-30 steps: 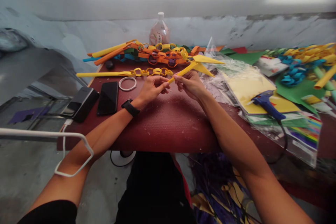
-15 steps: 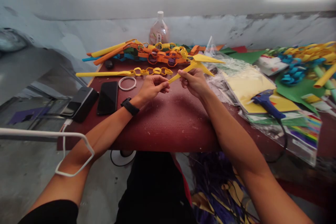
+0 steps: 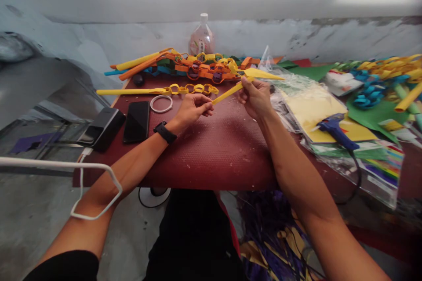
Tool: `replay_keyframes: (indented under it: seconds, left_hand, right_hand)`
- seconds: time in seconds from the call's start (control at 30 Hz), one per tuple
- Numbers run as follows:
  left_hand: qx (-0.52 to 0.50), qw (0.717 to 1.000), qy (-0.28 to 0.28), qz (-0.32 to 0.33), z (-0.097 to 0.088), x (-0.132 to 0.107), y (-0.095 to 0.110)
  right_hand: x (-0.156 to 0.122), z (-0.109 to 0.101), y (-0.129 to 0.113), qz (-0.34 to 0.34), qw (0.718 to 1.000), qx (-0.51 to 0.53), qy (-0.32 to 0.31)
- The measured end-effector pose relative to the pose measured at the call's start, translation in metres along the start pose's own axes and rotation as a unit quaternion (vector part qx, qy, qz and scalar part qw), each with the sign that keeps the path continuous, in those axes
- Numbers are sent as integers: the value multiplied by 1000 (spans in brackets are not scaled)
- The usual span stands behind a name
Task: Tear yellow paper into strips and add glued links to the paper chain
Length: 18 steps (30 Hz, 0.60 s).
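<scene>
Head view: a dark-red, finely dimpled tabletop [image 3: 211,162] spreads before you, a slim, rolled yellow paper tube [image 3: 128,92] lying at its left side. Your right hand [image 3: 257,99] pinches the upper stretch, and your left hand [image 3: 190,111] the lower end, of a narrow yellow paper strip [image 3: 227,93] slanting above the tabletop.

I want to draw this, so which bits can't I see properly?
All in the head view:
Yellow strip: one end is covered by the left hand.
Bottle: its bottom is behind the paper chains; the label's writing is too small.
Yellow tube: cut off by the right edge.
</scene>
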<state>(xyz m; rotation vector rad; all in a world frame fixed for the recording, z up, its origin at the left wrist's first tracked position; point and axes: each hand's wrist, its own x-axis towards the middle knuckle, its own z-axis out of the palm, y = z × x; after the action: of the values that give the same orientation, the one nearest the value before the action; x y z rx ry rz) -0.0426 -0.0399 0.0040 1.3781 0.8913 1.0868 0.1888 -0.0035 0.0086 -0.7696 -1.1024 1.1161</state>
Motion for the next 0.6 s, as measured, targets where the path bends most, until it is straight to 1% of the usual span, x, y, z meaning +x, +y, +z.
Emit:
replay_keyframes:
  seconds: [0.07, 0.17, 0.23, 0.27, 0.4, 0.53, 0.6]
  left_hand:
    - [0, 1000, 5, 2, 0, 1, -1]
    - [-10, 1000, 11, 7, 0, 2, -3]
    - [-20, 1000, 13, 8, 1, 3, -4]
    - [-25, 1000, 13, 7, 1, 3, -4]
    - [-33, 999, 11, 2, 1, 3, -3]
    - [-33, 999, 13, -1, 3, 3, 0]
    - [-31, 999, 18, -10, 3, 3, 1]
  right_hand:
    - [-6, 7, 3, 23, 999, -3, -28]
    - [-16, 20, 15, 54, 992, -46, -103]
    - [-21, 26, 23, 57, 986, -76, -138]
    - [-23, 29, 27, 55, 984, -85, -144]
    - [-24, 32, 32, 52, 987, -80, -126]
    - [-20, 30, 24, 61, 992, -54, -99]
    - [-16, 26, 19, 57, 995, -38, -71]
